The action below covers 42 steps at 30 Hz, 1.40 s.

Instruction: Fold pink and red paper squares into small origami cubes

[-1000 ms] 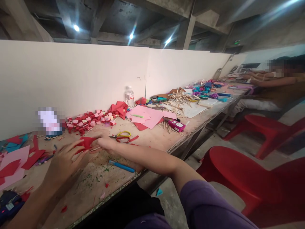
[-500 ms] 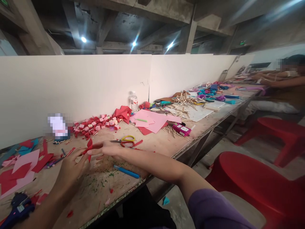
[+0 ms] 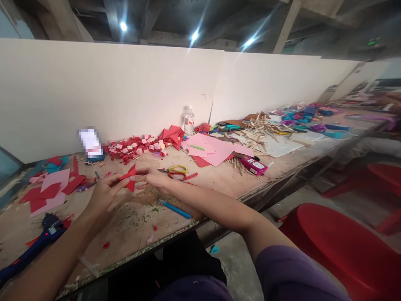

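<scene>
Between my two hands is a piece of red paper (image 3: 130, 179) with pointed, folded-looking ends, held just above the bench. My left hand (image 3: 108, 188) pinches its left side between thumb and fingers. From the right, my right hand (image 3: 150, 179) closes its fingertips on the other side; some of those fingers are hidden. Scissors (image 3: 177, 171) with yellow and red handles lie just beyond my right hand. A blue pen (image 3: 174, 208) rests on the bench nearer to me, below my right forearm. Small green and red scraps are scattered beneath my hands.
Small red and pink paper cubes (image 3: 138, 147) are heaped along the white partition (image 3: 140, 92). A water bottle (image 3: 188, 121) stands by pink sheets (image 3: 216, 151). A blue glue gun (image 3: 46, 234) lies at left, near my left forearm. Red stools (image 3: 332, 234) stand at right.
The camera view has tilted down and turned left, so the bench contents sit further right. Both hands still hold the red paper, which has turned to show a broader face.
</scene>
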Each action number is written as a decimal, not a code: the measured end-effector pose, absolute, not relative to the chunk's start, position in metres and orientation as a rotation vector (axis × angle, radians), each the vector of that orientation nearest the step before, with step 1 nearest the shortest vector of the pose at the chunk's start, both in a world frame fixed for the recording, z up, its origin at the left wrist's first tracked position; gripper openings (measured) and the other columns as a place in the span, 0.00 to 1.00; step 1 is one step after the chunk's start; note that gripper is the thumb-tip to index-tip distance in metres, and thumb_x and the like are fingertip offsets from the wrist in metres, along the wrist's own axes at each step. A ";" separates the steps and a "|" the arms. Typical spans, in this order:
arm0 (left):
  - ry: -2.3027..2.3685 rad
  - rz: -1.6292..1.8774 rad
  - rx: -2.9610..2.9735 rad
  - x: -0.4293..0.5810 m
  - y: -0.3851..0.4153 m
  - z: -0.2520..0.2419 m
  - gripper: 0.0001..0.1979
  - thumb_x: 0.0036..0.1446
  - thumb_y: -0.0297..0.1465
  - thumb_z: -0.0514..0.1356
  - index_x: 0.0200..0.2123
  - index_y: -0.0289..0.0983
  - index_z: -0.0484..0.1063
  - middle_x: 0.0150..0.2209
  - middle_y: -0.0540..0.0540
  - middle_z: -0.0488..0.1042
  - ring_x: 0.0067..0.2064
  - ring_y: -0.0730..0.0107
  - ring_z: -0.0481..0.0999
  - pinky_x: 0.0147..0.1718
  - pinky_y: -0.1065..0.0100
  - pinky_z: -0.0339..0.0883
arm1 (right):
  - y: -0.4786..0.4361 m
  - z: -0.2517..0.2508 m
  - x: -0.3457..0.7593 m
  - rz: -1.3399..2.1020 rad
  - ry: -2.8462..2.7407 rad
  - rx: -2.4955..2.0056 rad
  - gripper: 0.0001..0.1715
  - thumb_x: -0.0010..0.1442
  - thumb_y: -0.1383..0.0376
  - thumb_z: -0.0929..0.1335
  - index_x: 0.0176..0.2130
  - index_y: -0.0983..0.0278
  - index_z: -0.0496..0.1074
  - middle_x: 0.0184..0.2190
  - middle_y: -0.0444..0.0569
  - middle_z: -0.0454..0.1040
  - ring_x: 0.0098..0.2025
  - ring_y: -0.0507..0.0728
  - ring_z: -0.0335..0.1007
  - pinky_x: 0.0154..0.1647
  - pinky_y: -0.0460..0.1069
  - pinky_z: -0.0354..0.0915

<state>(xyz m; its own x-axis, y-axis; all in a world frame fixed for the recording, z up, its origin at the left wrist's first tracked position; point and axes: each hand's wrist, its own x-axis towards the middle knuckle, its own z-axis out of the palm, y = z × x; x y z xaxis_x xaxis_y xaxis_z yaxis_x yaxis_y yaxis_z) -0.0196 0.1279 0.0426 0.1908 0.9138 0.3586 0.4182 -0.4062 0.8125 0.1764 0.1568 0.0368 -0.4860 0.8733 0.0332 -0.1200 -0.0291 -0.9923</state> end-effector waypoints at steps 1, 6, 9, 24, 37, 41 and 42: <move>1.244 1.149 1.888 -0.019 0.128 0.044 0.19 0.59 0.46 0.62 0.38 0.35 0.81 0.36 0.43 0.83 0.38 0.57 0.79 0.34 0.65 0.71 | 0.156 0.039 0.176 1.609 -1.471 -0.818 0.15 0.57 0.62 0.76 0.44 0.67 0.81 0.41 0.49 0.80 0.46 0.57 0.76 0.40 0.46 0.73; 1.231 1.112 1.824 -0.016 0.130 0.045 0.19 0.57 0.46 0.64 0.36 0.35 0.81 0.34 0.43 0.82 0.37 0.59 0.79 0.35 0.66 0.71 | 0.155 0.043 0.174 1.642 -1.426 -0.842 0.13 0.56 0.65 0.76 0.42 0.67 0.81 0.38 0.50 0.81 0.38 0.55 0.77 0.39 0.48 0.74; 1.248 1.143 1.770 -0.019 0.137 0.042 0.20 0.54 0.45 0.66 0.40 0.35 0.80 0.37 0.43 0.81 0.36 0.61 0.79 0.34 0.67 0.71 | 0.157 0.044 0.173 1.634 -1.394 -0.908 0.12 0.55 0.64 0.76 0.40 0.66 0.82 0.37 0.49 0.81 0.36 0.54 0.77 0.39 0.48 0.75; 1.229 1.037 1.789 -0.018 0.131 0.055 0.16 0.53 0.43 0.65 0.33 0.35 0.79 0.31 0.44 0.80 0.32 0.65 0.76 0.33 0.67 0.69 | 0.172 0.038 0.177 1.482 -1.532 -0.954 0.15 0.50 0.59 0.77 0.36 0.66 0.82 0.34 0.47 0.81 0.36 0.54 0.77 0.37 0.46 0.74; 1.262 1.050 1.825 -0.022 0.136 0.054 0.20 0.53 0.48 0.64 0.29 0.35 0.79 0.26 0.45 0.78 0.28 0.67 0.75 0.30 0.68 0.70 | 0.170 0.040 0.179 1.478 -1.559 -0.942 0.18 0.48 0.57 0.78 0.35 0.68 0.83 0.32 0.48 0.81 0.33 0.54 0.75 0.35 0.47 0.73; 1.257 1.066 1.817 -0.023 0.138 0.051 0.19 0.54 0.47 0.64 0.28 0.36 0.79 0.26 0.44 0.80 0.28 0.66 0.77 0.32 0.67 0.72 | 0.170 0.040 0.178 1.470 -1.521 -0.950 0.19 0.45 0.57 0.79 0.34 0.68 0.83 0.31 0.47 0.80 0.31 0.53 0.74 0.35 0.47 0.73; 1.255 1.063 1.822 -0.023 0.139 0.051 0.19 0.54 0.47 0.64 0.28 0.36 0.79 0.27 0.44 0.80 0.29 0.65 0.77 0.32 0.67 0.72 | 0.170 0.040 0.178 1.464 -1.524 -0.950 0.19 0.45 0.56 0.79 0.34 0.68 0.83 0.30 0.47 0.80 0.30 0.53 0.73 0.34 0.47 0.73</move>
<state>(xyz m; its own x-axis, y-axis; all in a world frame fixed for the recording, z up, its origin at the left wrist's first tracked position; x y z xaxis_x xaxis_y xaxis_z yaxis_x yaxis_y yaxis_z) -0.0229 0.1387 0.0508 0.2036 0.9476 0.2462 0.3987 -0.3099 0.8631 0.1776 0.1699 0.0400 -0.3968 0.9166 0.0481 -0.0109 0.0477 -0.9988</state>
